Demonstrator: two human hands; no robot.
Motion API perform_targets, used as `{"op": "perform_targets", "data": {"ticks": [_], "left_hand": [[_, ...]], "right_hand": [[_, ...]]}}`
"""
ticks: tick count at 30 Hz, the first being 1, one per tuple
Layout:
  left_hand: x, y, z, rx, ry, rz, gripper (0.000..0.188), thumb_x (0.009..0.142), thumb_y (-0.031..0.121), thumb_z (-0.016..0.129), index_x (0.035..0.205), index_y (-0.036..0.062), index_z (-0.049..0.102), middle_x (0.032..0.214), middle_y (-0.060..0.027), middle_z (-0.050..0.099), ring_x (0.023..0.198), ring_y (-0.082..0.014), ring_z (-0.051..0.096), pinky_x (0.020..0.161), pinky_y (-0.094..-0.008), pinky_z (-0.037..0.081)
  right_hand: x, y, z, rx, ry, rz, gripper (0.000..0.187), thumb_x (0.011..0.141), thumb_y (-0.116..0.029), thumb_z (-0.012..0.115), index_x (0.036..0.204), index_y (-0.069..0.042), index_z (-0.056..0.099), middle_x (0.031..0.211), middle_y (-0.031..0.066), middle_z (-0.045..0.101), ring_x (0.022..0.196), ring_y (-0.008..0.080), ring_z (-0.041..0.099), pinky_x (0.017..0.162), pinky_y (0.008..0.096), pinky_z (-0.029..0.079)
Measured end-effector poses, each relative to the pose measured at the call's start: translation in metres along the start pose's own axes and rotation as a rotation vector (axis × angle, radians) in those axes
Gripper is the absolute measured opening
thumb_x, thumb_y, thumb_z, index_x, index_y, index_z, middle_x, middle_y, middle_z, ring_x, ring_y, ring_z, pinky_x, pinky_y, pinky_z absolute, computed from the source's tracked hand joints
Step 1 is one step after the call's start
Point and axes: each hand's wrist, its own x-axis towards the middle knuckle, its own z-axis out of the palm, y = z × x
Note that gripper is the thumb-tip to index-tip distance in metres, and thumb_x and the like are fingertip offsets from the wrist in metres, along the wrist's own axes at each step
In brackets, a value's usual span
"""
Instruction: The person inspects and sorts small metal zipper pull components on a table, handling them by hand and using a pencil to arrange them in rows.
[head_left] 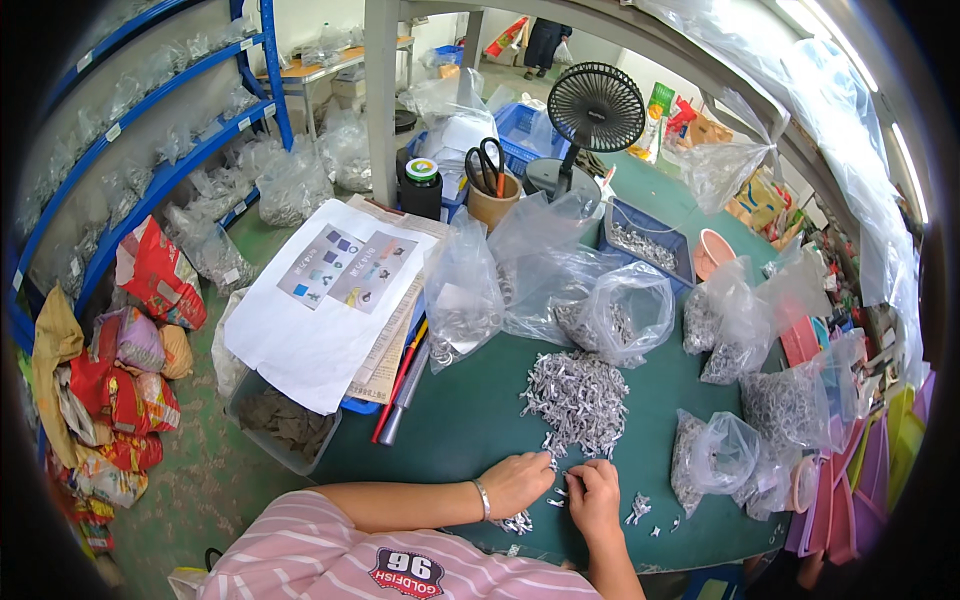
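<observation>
A heap of small silver metal pieces lies on the green tabletop in front of me. At its near edge, my left hand has its fingers drawn together, and whatever is between them is too small to make out. My right hand is just beside it, thumb and fingertips pinched together over something I cannot make out. A few loose pieces lie between the two hands. Under my left wrist is a small group of the same silver pieces. Another little cluster lies to the right of my right hand.
Clear bags of metal pieces stand at the right, with an open bag behind the heap. Farther back are a blue tray and a black fan. Papers, a red pen and a plastic tub are at the left.
</observation>
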Motion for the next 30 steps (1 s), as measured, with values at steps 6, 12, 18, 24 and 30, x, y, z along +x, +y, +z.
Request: {"op": "perform_targets", "data": {"ticks": [6, 12, 18, 24, 30], "left_hand": [[0.004, -0.001, 0.0, -0.097, 0.06, -0.004, 0.011, 0.079, 0.004, 0.056, 0.09, 0.0023, 0.059, 0.089, -0.0142, 0.052, 0.083, -0.0322, 0.056, 0.074, -0.0407, 0.049], [0.002, -0.002, -0.04, -0.182, 0.193, -0.154, 0.011, 0.08, -0.003, 0.06, 0.089, 0.001, 0.065, 0.084, -0.0152, 0.06, 0.076, -0.0329, 0.06, 0.068, -0.0379, 0.05], [-0.015, -0.006, -0.044, -0.24, 0.081, -0.308, 0.012, 0.082, -0.004, 0.063, 0.093, 0.0005, 0.065, 0.084, -0.0089, 0.059, 0.065, -0.0182, 0.057, 0.06, -0.0272, 0.046], [0.001, 0.004, -0.033, -0.223, 0.028, -0.219, 0.011, 0.08, -0.001, 0.067, 0.092, 0.0011, 0.065, 0.084, -0.0081, 0.059, 0.064, -0.0195, 0.056, 0.059, -0.029, 0.046], [0.006, 0.003, -0.02, -0.025, -0.065, -0.192, 0.012, 0.079, 0.009, 0.072, 0.08, 0.0025, 0.062, 0.077, -0.0095, 0.057, 0.067, -0.0264, 0.059, 0.059, -0.0358, 0.047]], "right_hand": [[-0.005, 0.004, -0.006, 0.036, 0.052, 0.006, 0.008, 0.076, 0.0, 0.067, 0.084, -0.003, 0.065, 0.087, 0.0141, 0.06, 0.082, 0.0334, 0.057, 0.074, 0.0408, 0.047], [-0.014, 0.011, -0.009, 0.118, 0.106, 0.034, 0.014, 0.08, 0.004, 0.062, 0.093, 0.0, 0.063, 0.091, 0.0168, 0.061, 0.087, 0.0355, 0.058, 0.078, 0.0405, 0.048], [-0.049, 0.003, -0.014, 0.177, 0.111, 0.188, 0.013, 0.077, 0.004, 0.067, 0.089, -0.001, 0.064, 0.086, 0.0124, 0.062, 0.079, 0.0306, 0.059, 0.071, 0.0373, 0.048], [-0.05, -0.009, -0.004, 0.187, 0.082, 0.123, 0.015, 0.075, 0.001, 0.07, 0.088, -0.004, 0.066, 0.086, 0.0077, 0.061, 0.078, 0.0263, 0.057, 0.07, 0.0355, 0.046], [-0.047, -0.006, -0.003, 0.125, 0.003, 0.068, 0.014, 0.075, -0.004, 0.072, 0.088, -0.006, 0.067, 0.087, 0.0058, 0.06, 0.079, 0.0252, 0.056, 0.07, 0.0358, 0.044]]}}
